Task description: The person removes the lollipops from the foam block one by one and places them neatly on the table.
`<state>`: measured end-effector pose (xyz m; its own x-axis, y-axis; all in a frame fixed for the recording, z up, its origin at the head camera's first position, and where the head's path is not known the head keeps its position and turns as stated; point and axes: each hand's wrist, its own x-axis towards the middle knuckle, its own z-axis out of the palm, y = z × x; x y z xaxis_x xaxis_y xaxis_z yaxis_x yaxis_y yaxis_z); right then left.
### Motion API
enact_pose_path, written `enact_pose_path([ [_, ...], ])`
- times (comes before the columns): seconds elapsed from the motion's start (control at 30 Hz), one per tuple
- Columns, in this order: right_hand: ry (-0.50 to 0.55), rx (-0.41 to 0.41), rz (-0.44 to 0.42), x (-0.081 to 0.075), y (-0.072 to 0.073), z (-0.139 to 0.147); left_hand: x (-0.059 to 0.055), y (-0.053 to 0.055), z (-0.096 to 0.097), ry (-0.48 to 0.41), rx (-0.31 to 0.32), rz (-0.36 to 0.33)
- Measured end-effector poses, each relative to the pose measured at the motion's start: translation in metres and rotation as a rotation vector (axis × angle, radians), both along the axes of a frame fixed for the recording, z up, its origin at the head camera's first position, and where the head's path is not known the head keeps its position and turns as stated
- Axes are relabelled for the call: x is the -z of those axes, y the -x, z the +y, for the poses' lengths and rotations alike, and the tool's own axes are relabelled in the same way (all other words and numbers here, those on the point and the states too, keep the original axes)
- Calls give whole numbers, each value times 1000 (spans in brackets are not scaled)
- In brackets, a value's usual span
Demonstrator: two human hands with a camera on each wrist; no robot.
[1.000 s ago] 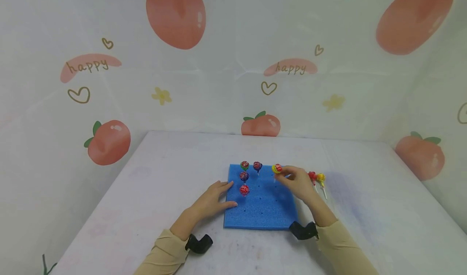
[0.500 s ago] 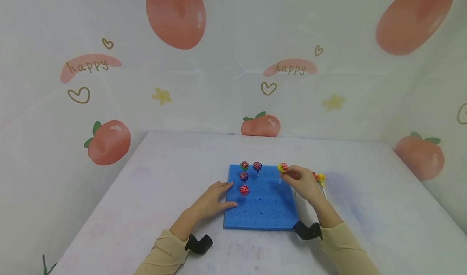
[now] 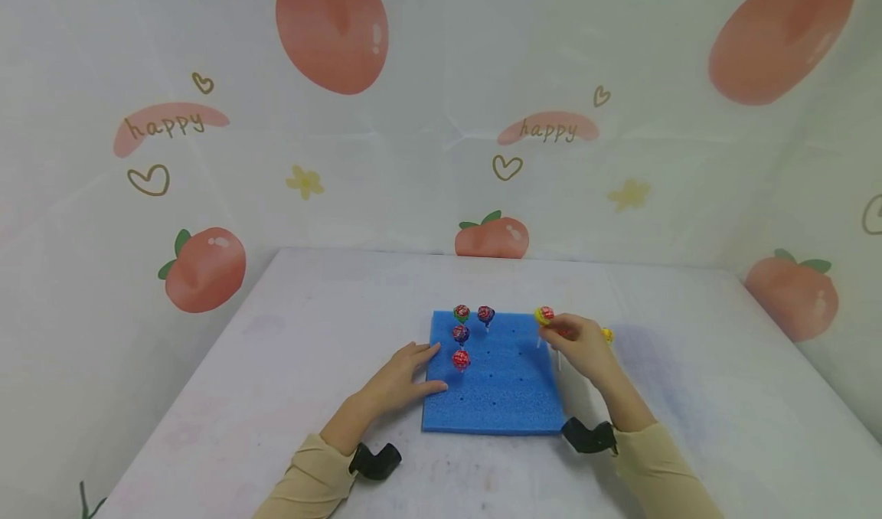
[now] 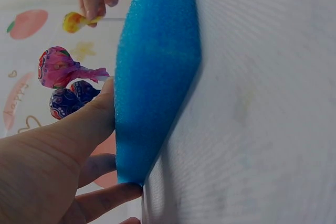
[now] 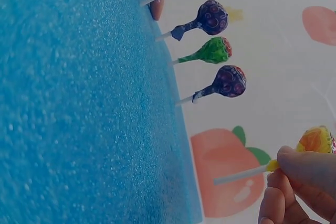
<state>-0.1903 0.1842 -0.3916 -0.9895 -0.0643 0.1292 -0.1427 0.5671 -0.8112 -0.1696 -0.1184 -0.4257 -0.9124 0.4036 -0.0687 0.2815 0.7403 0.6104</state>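
Observation:
My right hand [image 3: 580,344] pinches a yellow lollipop [image 3: 543,316] just below its wrapped head, close to the right edge of a blue foam board [image 3: 510,408]. In the right wrist view the lollipop's white stick [image 5: 239,175] hangs free of the foam. My left hand [image 3: 400,377] rests at the board's left edge with fingers spread, thumb and a fingertip touching it. Several lollipops stand in the foam: a green one [image 3: 462,313] and a purple one [image 3: 485,315] along the back, then another purple one [image 3: 460,334] and a pink-red one [image 3: 461,360] down the left side.
Right of the board, a loose yellow lollipop [image 3: 608,335] shows past my right hand, which partly hides a red one. Several small holes dot the foam. Black wrist cameras sit at both cuffs. A printed backdrop [image 3: 413,167] stands behind the white table [image 3: 331,289].
My right hand has moved right with the yellow lollipop, from over the foam to near its right edge, covering more of the loose lollipops. The left hand has stayed in place.

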Motion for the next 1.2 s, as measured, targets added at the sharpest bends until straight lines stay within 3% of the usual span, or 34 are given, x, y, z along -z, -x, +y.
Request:
enact_pose_path([
  [0.17, -37, 25, -43, 0, 2, 4, 0, 0, 0, 0, -2, -4],
  [0.7, -38, 46, -55, 6, 5, 17, 2, 1, 0, 15, -3, 3],
  [0.93, -92, 63, -86, 3, 3, 25, 2, 1, 0, 15, -4, 4],
  [1.2, -119, 94, -41, 1, 2, 34, 2, 2, 0, 15, -4, 2],
])
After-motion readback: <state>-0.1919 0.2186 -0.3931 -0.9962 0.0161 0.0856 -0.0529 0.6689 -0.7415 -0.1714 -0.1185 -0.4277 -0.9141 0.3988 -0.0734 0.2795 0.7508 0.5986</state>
